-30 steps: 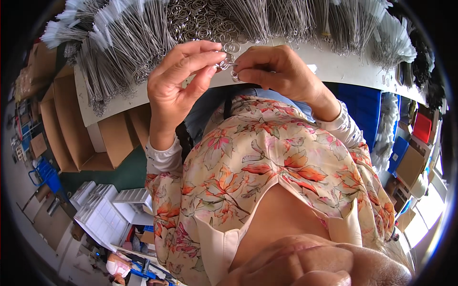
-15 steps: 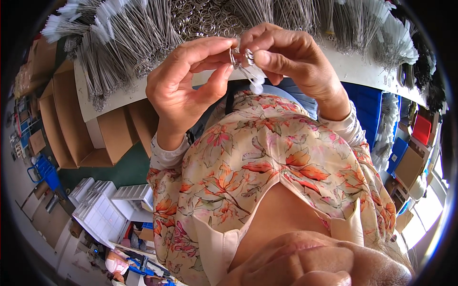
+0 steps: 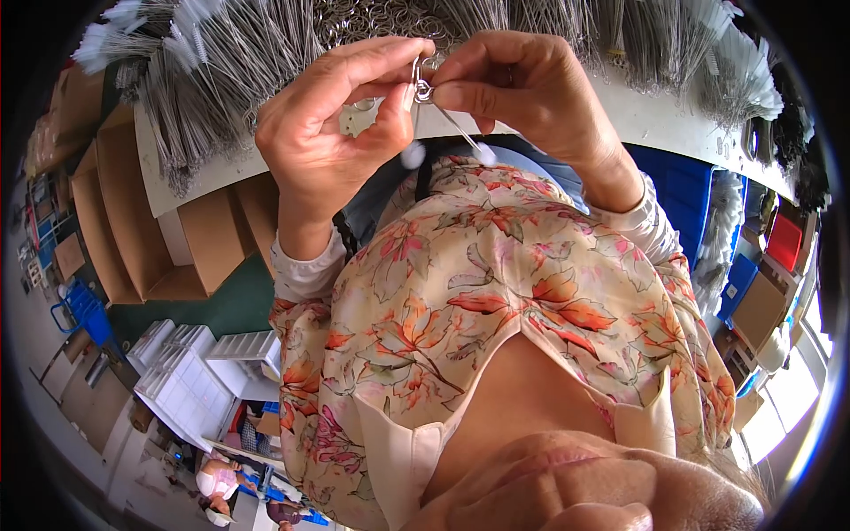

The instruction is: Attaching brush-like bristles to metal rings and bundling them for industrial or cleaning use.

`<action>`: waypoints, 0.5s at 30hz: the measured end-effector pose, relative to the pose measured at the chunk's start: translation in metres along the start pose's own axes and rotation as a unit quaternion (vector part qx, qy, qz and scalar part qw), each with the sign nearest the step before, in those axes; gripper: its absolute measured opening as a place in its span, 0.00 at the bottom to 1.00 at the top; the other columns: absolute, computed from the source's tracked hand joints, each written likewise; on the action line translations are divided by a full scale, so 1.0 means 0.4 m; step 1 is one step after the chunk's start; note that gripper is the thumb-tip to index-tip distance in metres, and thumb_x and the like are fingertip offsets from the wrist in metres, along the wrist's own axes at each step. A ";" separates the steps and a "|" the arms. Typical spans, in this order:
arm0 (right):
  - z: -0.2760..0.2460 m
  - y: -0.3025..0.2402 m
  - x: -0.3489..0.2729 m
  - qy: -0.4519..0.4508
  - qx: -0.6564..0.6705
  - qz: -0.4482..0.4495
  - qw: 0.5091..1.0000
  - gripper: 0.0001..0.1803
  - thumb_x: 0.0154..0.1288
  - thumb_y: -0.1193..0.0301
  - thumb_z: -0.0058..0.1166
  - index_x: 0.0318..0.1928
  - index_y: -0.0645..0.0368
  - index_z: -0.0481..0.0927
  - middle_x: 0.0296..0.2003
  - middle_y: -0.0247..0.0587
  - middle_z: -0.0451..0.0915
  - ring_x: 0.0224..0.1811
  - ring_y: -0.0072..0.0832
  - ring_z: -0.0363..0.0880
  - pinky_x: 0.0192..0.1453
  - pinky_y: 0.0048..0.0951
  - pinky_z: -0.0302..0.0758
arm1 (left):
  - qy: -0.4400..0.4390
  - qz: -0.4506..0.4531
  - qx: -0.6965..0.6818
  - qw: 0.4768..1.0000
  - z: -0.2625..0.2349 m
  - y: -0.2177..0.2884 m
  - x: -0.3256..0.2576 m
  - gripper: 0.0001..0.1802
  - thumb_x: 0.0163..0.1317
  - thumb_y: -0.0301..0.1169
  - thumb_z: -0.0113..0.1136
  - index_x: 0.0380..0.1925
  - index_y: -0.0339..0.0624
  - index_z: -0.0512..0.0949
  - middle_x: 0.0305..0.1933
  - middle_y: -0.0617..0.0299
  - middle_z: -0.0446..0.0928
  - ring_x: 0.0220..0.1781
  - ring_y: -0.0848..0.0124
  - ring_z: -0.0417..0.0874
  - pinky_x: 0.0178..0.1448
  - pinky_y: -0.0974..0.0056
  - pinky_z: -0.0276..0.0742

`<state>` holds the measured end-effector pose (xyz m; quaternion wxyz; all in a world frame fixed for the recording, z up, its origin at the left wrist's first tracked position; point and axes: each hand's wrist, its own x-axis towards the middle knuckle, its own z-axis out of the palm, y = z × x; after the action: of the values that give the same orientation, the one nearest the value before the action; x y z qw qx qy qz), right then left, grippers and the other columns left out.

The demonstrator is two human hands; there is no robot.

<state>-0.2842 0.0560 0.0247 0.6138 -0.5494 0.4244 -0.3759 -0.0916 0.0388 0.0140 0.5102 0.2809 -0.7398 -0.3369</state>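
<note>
My left hand (image 3: 341, 119) pinches a thin metal ring (image 3: 416, 73) between thumb and forefinger, the ring seen nearly edge-on. Against it, my right hand (image 3: 527, 93) has thumb and forefinger closed on the looped wire end of a small wire brush (image 3: 459, 129). That loop meets the ring, but whether it is threaded on cannot be made out. Two white bristle tips hang below, one under the left hand (image 3: 413, 155) and one farther right (image 3: 483, 154). Some shiny loops show behind the left fingers.
A heap of metal rings (image 3: 376, 19) lies on the white table (image 3: 722, 146) beyond my hands. Bundles of wire brushes lie left (image 3: 235, 75) and right (image 3: 660, 53). Cardboard boxes (image 3: 133, 208) stand below left, a blue bin (image 3: 668, 199) below right. Other people (image 3: 217, 482) are far lower left.
Both hands have moved slightly left and up. My right fingers have come closer to the ring, and the shiny coiled loops no longer stick out at its fingertips. The two white tips have spread apart.
</note>
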 end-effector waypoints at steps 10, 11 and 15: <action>0.023 0.009 -0.008 -0.019 0.074 0.044 0.996 0.07 0.61 0.70 0.59 0.37 0.60 0.81 0.23 0.26 0.77 0.20 0.10 0.70 0.22 0.13 0.64 | -0.010 -0.256 -0.243 0.936 -0.032 -0.025 -0.035 0.06 0.64 0.27 0.56 0.36 0.36 0.78 0.27 0.68 0.74 0.23 0.83 0.69 0.26 0.76 0.66; 0.023 0.012 -0.008 -0.023 0.074 0.043 0.996 0.07 0.61 0.70 0.59 0.37 0.60 0.81 0.23 0.26 0.77 0.20 0.10 0.70 0.22 0.13 0.64 | -0.006 -0.255 -0.241 0.936 -0.033 -0.024 -0.038 0.06 0.64 0.27 0.56 0.36 0.36 0.78 0.27 0.68 0.74 0.23 0.83 0.69 0.26 0.76 0.66; 0.019 0.018 -0.004 -0.024 0.050 0.027 0.998 0.06 0.62 0.70 0.59 0.37 0.59 0.81 0.24 0.27 0.77 0.21 0.10 0.70 0.22 0.13 0.63 | -0.008 -0.316 -0.329 0.890 -0.034 0.001 -0.044 0.07 0.64 0.28 0.55 0.35 0.35 0.77 0.25 0.67 0.75 0.22 0.83 0.69 0.26 0.75 0.66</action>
<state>-0.2777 0.0609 0.0180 0.6603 -0.5152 0.4048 -0.3670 -0.0731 0.0496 0.0077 0.4338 0.3130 -0.4626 -0.7070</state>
